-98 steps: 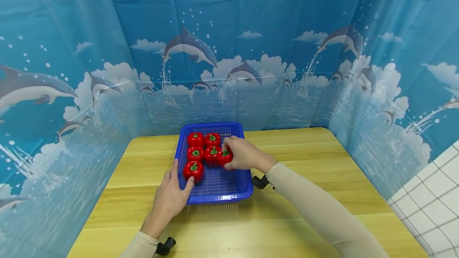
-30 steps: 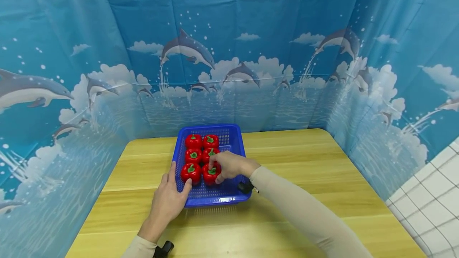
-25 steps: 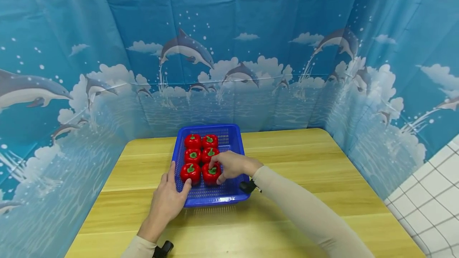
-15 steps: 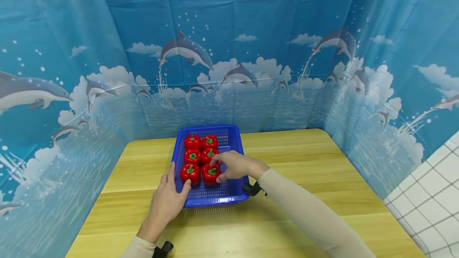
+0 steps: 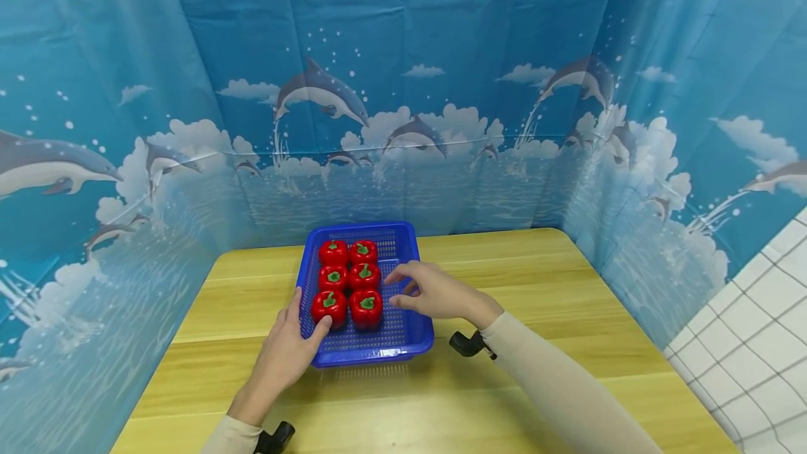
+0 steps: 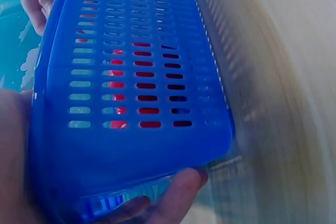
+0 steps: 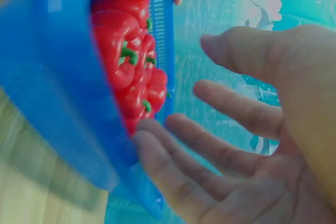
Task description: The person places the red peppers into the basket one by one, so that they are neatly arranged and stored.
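Red bell peppers [image 5: 366, 309] with green stems sit in two columns of three along the left part of a blue perforated basket [image 5: 359, 357]. My left hand [image 5: 280, 352] grips the basket's left rim, thumb over the edge beside the nearest left pepper. In the left wrist view its fingertips [image 6: 184, 187] lie against the outside of the basket [image 6: 131, 156]. Over the basket's right side is my right hand [image 5: 438, 293], fingers loosely bent and holding nothing. The right wrist view has that hand [image 7: 226, 150] with fingers spread, apart from the peppers [image 7: 118, 51].
The basket stands on a yellow wood-grain table [image 5: 504, 265], near its back edge. A blue dolphin-print curtain [image 5: 403, 90] hangs behind and at both sides. White tiles [image 5: 750, 328] show at the far right. Each wrist carries a black camera mount [image 5: 466, 343].
My right hand first shifted a pepper from the middle right to the front row, then let go and drew back to the right. The left hand has kept to the rim.
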Motion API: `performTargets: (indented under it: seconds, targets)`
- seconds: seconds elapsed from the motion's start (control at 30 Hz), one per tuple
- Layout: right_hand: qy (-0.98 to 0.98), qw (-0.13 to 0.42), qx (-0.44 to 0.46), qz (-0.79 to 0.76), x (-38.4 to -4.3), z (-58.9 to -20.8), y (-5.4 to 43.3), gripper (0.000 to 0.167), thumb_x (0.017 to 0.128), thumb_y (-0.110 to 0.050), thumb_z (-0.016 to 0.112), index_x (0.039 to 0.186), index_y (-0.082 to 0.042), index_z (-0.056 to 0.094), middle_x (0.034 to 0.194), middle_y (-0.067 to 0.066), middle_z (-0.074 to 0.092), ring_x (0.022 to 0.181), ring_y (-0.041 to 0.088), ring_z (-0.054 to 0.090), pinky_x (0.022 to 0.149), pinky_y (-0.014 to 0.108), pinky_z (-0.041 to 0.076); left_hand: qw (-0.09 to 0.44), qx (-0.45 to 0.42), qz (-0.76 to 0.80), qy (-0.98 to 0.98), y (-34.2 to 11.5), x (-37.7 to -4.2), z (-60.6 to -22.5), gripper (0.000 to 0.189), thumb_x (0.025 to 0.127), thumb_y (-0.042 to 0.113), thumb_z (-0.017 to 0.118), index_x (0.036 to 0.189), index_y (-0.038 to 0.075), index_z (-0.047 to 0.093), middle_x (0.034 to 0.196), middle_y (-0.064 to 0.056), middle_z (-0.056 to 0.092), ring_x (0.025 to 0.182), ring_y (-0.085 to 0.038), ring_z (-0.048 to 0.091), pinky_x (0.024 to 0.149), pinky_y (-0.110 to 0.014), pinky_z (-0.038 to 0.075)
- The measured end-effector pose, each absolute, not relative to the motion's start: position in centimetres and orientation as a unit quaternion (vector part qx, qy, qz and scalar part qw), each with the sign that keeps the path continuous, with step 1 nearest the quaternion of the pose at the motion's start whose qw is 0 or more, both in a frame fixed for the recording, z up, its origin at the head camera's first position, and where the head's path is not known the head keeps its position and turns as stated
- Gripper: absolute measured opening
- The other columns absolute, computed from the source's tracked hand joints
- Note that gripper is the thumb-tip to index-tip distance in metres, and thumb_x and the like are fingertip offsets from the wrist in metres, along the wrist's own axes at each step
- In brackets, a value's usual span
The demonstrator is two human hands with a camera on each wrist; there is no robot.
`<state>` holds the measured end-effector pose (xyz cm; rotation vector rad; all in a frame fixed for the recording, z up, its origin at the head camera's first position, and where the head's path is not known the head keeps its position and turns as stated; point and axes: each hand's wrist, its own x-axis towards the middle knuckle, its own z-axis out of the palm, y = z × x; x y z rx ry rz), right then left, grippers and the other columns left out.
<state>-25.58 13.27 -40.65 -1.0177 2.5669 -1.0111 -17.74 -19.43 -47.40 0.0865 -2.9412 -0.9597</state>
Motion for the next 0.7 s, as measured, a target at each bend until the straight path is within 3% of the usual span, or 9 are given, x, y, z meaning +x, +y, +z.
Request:
performTargets:
  seconds: [0.13, 0.37, 0.53, 0.7]
  targets:
    - [0.862, 0.070, -0.337, -0.373, -25.1, -41.1, 14.6, 0.034, 0.117, -0.026, 0.074, 0.149, -0.013, 0.073, 0.149, 0.010, 0.074, 0.129, 0.029, 0.078, 0.108, 0.046, 0.069, 0.013, 0.029, -0.296, -0.955, -19.8, -17.8, -47.1, 0.103, 0.116, 0.066, 0.058, 0.188, 0.008, 0.012, 0.180, -0.037, 0.040, 0.158, -0.064, 0.054, 0.122, -0.080, 0.051]
    - [0.870, -0.009, -0.307, -0.386, -24.3, -42.1, 17.0, 0.034, 0.116, -0.022, 0.075, 0.149, -0.012, 0.073, 0.152, 0.013, 0.071, 0.135, 0.039, 0.074, 0.111, 0.057, 0.066, 0.027, 0.016, -0.252, -0.967, -20.8, -17.8, -46.4, 0.104, 0.115, 0.069, 0.059, 0.187, 0.007, 0.018, 0.169, -0.036, 0.051, 0.135, -0.057, 0.071, 0.100, -0.071, 0.065]
    - [0.889, -0.093, -0.278, -0.351, -23.5, -42.9, 19.3, 0.043, 0.113, -0.030, 0.079, 0.153, -0.015, 0.072, 0.154, 0.010, 0.070, 0.139, 0.037, 0.071, 0.114, 0.061, 0.063, 0.041, -0.009, -0.241, -0.970, -22.3, -18.4, -46.5, 0.104, 0.113, 0.076, 0.057, 0.188, 0.014, 0.021, 0.171, -0.033, 0.049, 0.142, -0.058, 0.067, 0.107, -0.076, 0.061]
    - [0.913, -0.155, -0.245, -0.289, -22.2, -44.1, 21.9, 0.061, 0.110, -0.048, 0.082, 0.162, -0.021, 0.066, 0.168, 0.011, 0.062, 0.151, 0.042, 0.066, 0.115, 0.069, 0.060, 0.091, -0.046, -0.208, -0.973, -23.9, -19.6, -48.5, 0.102, 0.109, 0.083, 0.056, 0.188, 0.028, 0.024, 0.175, -0.028, 0.049, 0.146, -0.058, 0.062, 0.109, -0.084, 0.052]
